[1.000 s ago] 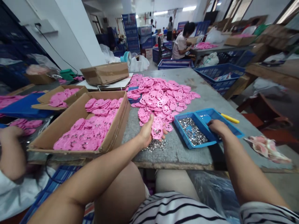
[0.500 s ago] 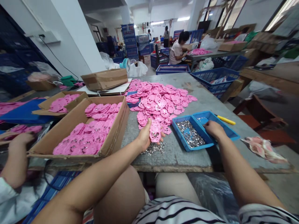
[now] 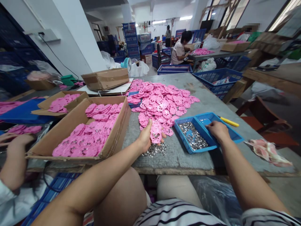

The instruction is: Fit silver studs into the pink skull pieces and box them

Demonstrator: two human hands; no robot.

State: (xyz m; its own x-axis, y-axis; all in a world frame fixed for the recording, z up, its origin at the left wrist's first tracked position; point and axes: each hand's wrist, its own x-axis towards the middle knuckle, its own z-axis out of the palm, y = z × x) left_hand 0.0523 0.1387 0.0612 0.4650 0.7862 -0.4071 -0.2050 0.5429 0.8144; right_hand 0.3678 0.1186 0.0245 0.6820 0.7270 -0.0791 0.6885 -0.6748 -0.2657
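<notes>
The left hand (image 3: 147,138) still grips a flat pink plastic piece (image 3: 156,132) upright over loose silver studs (image 3: 155,150); the right hand (image 3: 217,131), barely shifted, has fingertips curled into the blue plastic divided tray (image 3: 231,133), pinching something too small to tell.

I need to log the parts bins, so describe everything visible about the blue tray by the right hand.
The blue plastic two-compartment tray lies flat and skewed on the grey table, near its front edge. Its left compartment holds a heap of small silvery metal pieces; the right one looks nearly bare. The right hand reaches into the right compartment. A yellow pen-like tool lies just behind it.
</notes>
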